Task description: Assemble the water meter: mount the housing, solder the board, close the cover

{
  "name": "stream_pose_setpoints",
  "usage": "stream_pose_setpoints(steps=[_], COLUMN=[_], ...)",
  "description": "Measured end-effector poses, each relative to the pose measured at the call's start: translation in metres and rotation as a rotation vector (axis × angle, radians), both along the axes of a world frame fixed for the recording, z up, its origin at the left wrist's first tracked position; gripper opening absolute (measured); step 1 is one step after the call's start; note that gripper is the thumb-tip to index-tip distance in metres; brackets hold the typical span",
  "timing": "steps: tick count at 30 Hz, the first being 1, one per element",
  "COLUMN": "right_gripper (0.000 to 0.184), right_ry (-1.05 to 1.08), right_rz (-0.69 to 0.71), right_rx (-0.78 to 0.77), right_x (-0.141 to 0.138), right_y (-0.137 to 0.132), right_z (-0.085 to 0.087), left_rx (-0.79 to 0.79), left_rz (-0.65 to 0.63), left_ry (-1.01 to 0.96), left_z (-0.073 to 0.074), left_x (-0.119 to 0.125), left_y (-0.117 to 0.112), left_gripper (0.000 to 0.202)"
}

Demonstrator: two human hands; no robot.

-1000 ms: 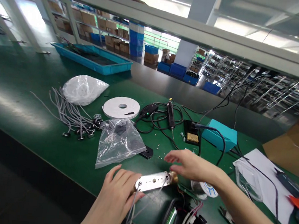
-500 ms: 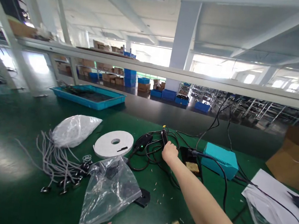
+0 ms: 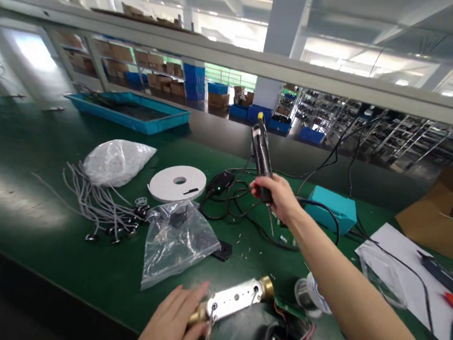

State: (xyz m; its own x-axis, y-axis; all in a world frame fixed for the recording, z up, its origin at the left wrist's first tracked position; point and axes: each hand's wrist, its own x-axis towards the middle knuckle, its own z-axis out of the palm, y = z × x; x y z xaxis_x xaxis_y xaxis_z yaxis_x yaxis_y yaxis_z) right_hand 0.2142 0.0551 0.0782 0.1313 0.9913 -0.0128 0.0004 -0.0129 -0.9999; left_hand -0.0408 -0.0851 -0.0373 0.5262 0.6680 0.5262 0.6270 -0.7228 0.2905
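Along the green workbench surface [image 3: 25,140], factory shelving [image 3: 375,125] and blue crates [image 3: 259,114] beyond a pale rail [image 3: 237,59]. Far side: blue plastic tray [image 3: 127,123] with dark parts inside. Right side: cardboard box [image 3: 438,217], white paper sheet [image 3: 401,267], teal soldering station [image 3: 332,209] with black cables. Mid-surface: clear plastic bag [image 3: 179,245] of black parts, white bag [image 3: 117,163], white foam tape roll [image 3: 177,183], bundle of grey cables [image 3: 95,200] ending in small metal fittings, black power adapter [image 3: 220,183] with green light. Right hand [image 3: 276,193] raised above the surface, fingers [image 3: 263,187] closed round the black grip of a soldering iron [image 3: 261,152], tip pointing down, body tilted. Left hand [image 3: 171,325] at the near edge, fingers [image 3: 193,306] curled over one brass end of a drilled metal bar [image 3: 234,299], thin wires hanging from its holes. Solder spool [image 3: 310,298] near the bar's other end.
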Motion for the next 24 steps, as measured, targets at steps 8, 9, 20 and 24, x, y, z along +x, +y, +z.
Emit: stream_pose_setpoints(steps=[8, 9, 20, 24], right_gripper=[0.045, 0.049, 0.067, 0.067], right_ry=[0.523, 0.547, 0.579, 0.538], right_rz=[0.397, 0.42, 0.482, 0.471], right_rx=[0.154, 0.168, 0.19, 0.199], right_x=[0.001, 0.001, 0.013, 0.015], right_y=[-0.071, -0.075, -0.103, -0.109], right_z=[0.053, 0.056, 0.063, 0.063], left_rx=[-0.325, -0.322, -0.198, -0.197], left_rz=[-0.045, -0.081, -0.32, -0.356], left_ry=[0.085, 0.177, 0.479, 0.48], left_z=[0.045, 0.045, 0.017, 0.013], left_x=[0.033, 0.043, 0.103, 0.104], left_y=[0.034, 0.044, 0.107, 0.111], left_gripper=[0.022, 0.022, 0.009, 0.01])
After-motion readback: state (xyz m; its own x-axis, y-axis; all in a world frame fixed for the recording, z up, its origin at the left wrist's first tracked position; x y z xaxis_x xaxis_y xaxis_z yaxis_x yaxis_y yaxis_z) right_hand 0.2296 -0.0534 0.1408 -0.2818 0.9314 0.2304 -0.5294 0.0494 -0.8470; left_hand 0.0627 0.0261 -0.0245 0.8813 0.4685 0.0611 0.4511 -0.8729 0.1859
